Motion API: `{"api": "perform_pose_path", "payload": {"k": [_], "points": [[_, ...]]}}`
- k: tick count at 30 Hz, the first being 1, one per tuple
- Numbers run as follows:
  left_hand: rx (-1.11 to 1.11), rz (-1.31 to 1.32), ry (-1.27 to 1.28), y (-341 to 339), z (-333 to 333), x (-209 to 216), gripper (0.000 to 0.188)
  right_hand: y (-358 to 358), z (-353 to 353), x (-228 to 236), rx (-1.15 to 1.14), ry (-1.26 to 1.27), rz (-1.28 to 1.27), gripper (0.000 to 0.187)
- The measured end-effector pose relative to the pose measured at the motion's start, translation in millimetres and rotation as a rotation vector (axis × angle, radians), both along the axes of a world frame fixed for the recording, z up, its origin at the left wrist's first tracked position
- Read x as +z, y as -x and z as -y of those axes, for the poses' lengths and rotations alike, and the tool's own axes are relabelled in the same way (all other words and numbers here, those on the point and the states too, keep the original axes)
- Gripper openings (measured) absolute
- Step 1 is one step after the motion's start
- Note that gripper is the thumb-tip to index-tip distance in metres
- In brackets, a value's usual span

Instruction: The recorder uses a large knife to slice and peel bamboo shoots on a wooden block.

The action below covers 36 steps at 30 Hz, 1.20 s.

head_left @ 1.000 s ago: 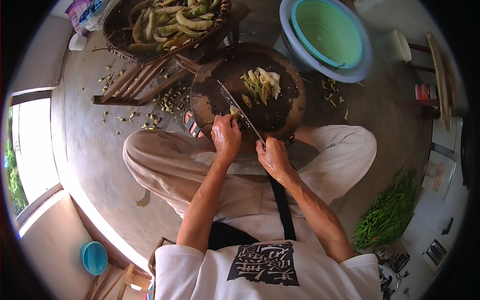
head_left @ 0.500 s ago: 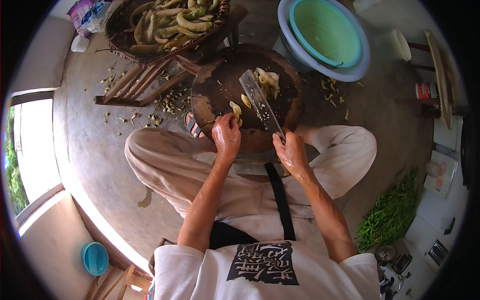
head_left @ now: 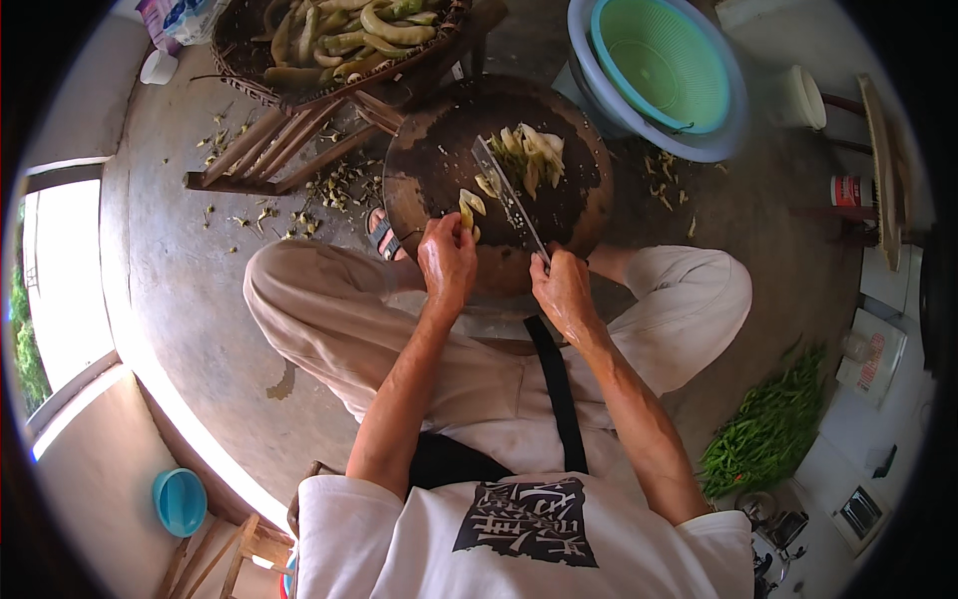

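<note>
A round wooden chopping block point(head_left: 421, 165) stands between my knees. My left hand point(head_left: 448, 262) is at its near left edge, fingers pinched on a pale yellow-green pepper piece point(head_left: 467, 212). My right hand point(head_left: 565, 295) grips the handle of a cleaver point(head_left: 514, 200). The blade points away from me across the middle of the block and looks almost edge-on. Just right of its far part lies a small heap of cut pepper pieces point(head_left: 539, 152). Small pale seeds are scattered on the block around the blade.
Beyond the block, a wicker basket point(head_left: 235, 65) of pale green peppers rests on a wooden stool point(head_left: 239, 150). Nested basins point(head_left: 733, 100), green inside blue-grey, stand at far right. Pepper stems point(head_left: 339, 190) litter the floor. Slender green vegetables point(head_left: 768, 429) are heaped at right.
The cleaver has turned more edge-on, and my right hand has shifted slightly left. The cut pepper heap is more spread out. My left hand still pinches its piece in about the same place.
</note>
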<state>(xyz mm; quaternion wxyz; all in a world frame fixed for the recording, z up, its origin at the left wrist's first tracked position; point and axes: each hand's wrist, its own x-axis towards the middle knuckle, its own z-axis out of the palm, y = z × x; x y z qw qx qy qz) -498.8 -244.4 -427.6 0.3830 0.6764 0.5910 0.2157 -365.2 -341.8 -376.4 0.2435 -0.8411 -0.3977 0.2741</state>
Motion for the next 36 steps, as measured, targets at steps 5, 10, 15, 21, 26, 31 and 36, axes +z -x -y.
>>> {"api": "perform_pose_path", "payload": {"k": [5,10,15,21,26,31,36], "points": [[0.006,-0.009,-0.039,10,2,3,0.024,-8,11,1,-0.029,-0.061,-0.04,0.018],[0.03,-0.032,-0.049,14,-2,5,0.021,-3,16,32,0.087,-0.069,-0.088,0.019],[0.032,0.056,-0.024,-6,-7,-3,0.015,-4,19,11,0.12,-0.019,-0.069,0.02],[0.05,-0.003,-0.011,-5,-10,-10,0.014,-8,23,32,0.109,-0.001,-0.15,0.019],[0.054,0.022,0.034,-3,-13,-11,0.013,-10,32,37,0.091,0.072,-0.26,0.022],[0.027,0.052,-0.039,1,-13,-8,0.013,-12,29,46,0.052,0.213,-0.366,0.024],[0.049,0.04,-0.03,0,-14,-11,0.014,7,17,17,0.072,0.187,-0.255,0.027]]}}
